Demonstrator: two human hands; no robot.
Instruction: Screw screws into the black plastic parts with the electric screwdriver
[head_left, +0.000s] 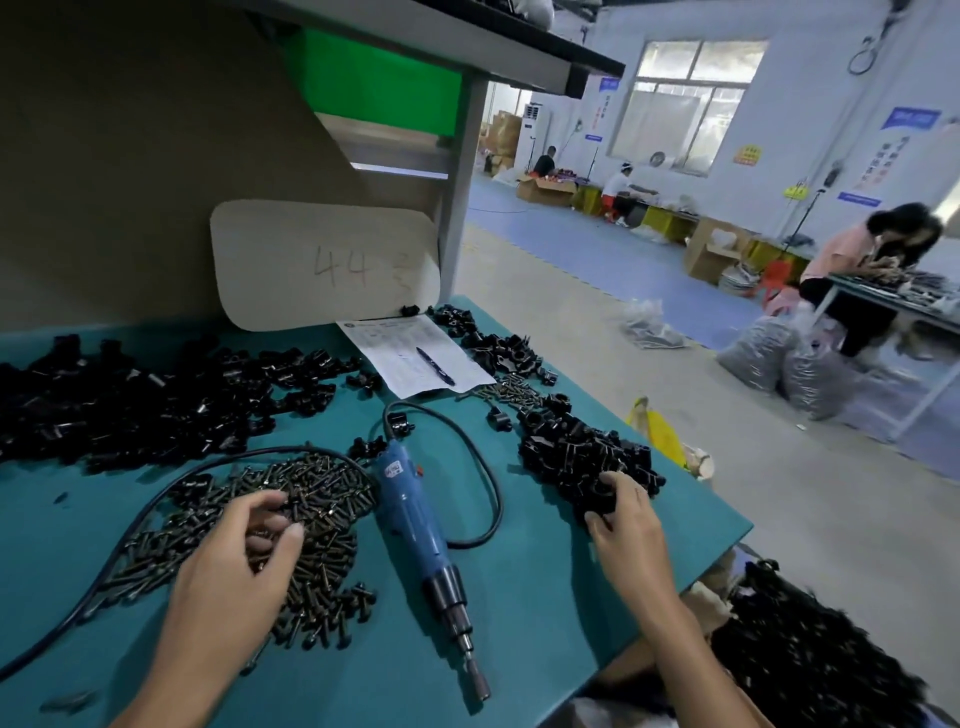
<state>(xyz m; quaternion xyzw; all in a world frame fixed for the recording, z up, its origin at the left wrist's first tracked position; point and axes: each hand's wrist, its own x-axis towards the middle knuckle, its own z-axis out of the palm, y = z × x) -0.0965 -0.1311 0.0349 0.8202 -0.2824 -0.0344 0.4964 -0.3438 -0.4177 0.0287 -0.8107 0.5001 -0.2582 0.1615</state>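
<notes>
Left hand (244, 561) covers the near middle of the screws (322, 499); its fingertips are sunk among them, and whether one is pinched cannot be told. Right hand (626, 512) hides the near edge of the right heap of black plastic parts (582, 452); a grip on a single part cannot be made out. Both forearms are cut off by the bottom edge. The screwdriver cable (500, 506) leaves at the left edge, which also crops the left heap (130, 400). Print on the paper sheet (410, 353) is too small to read; the wall signs (911, 118) are blurred.

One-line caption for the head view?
Left hand digs into the screws, right hand grips a black plastic part; electric screwdriver lies between.
</notes>
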